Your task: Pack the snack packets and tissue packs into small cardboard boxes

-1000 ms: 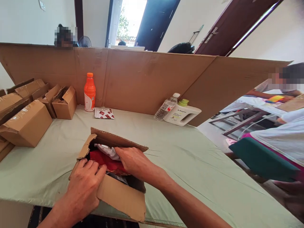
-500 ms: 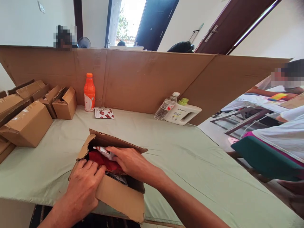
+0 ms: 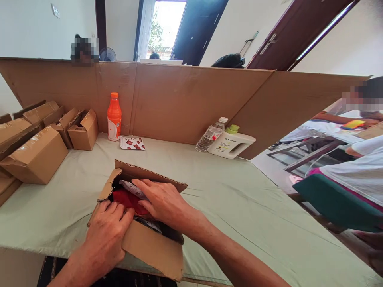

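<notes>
An open cardboard box [image 3: 152, 247] sits at the front of the table with its flaps spread. My left hand [image 3: 107, 227] grips the box's near left side, fingers curled over the edge into the opening. Inside lies a red packet [image 3: 127, 200], partly covered by both hands. My right hand [image 3: 163, 201] reaches into the box and holds a white packet [image 3: 131, 188] between thumb and fingers, along the far wall. Another dark and white item [image 3: 148, 224] shows at the near side of the box; its kind is hard to make out.
Several cardboard boxes [image 3: 38, 155] stand at the left. Toward the back are an orange bottle [image 3: 114, 119], a flat white-and-red packet [image 3: 133, 143], a clear plastic bottle [image 3: 211, 135] and a white jug [image 3: 230, 144]. A cardboard partition [image 3: 179, 103] rises behind. People sit beyond it and at the right.
My right hand has pushed the white packet slightly lower into the box, its fingers now flatter over it. My left hand keeps its grip on the box. The view has shifted slightly.
</notes>
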### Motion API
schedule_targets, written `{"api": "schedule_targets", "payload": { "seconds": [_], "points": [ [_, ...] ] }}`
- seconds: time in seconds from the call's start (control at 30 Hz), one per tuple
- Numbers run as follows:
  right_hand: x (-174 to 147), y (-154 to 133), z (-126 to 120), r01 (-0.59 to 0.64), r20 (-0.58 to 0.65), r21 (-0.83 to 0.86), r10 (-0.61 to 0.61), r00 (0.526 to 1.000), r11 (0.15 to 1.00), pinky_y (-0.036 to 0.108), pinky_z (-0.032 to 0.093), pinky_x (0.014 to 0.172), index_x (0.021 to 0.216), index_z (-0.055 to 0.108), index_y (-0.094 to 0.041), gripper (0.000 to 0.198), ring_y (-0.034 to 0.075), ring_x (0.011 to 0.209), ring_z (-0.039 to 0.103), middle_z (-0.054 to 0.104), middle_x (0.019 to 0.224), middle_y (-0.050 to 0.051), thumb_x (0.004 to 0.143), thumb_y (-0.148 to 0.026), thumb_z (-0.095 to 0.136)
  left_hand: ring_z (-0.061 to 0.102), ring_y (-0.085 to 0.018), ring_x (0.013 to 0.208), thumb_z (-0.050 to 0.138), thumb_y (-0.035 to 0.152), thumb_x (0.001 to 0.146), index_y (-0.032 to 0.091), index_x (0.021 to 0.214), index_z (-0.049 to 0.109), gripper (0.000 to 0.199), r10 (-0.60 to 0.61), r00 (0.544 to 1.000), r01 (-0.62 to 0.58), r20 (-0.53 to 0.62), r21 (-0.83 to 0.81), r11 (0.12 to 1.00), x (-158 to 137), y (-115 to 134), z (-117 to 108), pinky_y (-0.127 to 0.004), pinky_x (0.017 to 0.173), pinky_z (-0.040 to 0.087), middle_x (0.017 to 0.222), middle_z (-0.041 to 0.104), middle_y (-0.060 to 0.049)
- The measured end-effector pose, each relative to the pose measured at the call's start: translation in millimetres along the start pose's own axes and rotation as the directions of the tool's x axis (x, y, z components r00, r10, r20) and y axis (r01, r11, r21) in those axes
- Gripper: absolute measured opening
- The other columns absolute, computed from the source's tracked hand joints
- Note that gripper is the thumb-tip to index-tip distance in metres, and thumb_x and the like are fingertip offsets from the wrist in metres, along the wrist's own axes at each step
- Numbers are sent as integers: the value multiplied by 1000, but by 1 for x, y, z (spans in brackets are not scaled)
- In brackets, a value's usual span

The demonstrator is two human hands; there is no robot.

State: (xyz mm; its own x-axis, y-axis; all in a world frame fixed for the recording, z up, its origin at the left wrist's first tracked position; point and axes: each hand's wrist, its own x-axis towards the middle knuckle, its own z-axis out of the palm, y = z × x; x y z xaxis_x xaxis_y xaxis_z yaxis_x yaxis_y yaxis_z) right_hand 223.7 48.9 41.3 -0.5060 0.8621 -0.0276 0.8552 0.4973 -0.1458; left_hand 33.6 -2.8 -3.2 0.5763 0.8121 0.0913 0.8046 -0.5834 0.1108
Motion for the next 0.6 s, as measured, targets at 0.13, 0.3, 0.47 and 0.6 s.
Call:
{"api": "schedule_targets", "payload": {
  "seconds": [0.13,0.3,0.47,0.6],
  "points": [
    [12,1,-2,6,19,-85,-5,1000,996,29,40,64,109,66,-19,23,22,87,71,74,104,7,95,-11,48,62,-31,97,59,8,61,13,122,64,62,2,1000,-2,-26,-8,1000,0,-2,2,-51,98,45,105,69,-13],
    [23,6,5,28,62,-131,-20,998,991,29,40,63,107,69,-19,22,24,84,72,76,95,9,92,-12,54,62,-32,98,59,8,61,13,124,64,63,15,999,-16,-34,-32,999,0,-2,5,-51,97,45,104,69,-13],
    [36,6,15,39,142,-118,-22,990,992,31,45,65,110,71,-18,31,27,92,74,78,101,12,90,-8,50,62,-33,99,57,8,59,11,122,65,64,10,1000,-11,-29,-35,999,3,-2,4,-53,97,45,107,69,-15],
    [35,7,18,47,125,-109,-33,992,993,32,46,66,112,71,-16,32,29,93,74,78,103,12,90,-8,50,63,-32,98,56,6,59,12,122,65,64,15,998,-18,-57,-49,999,2,-3,3,-52,97,45,108,70,-14]
  ]
}}
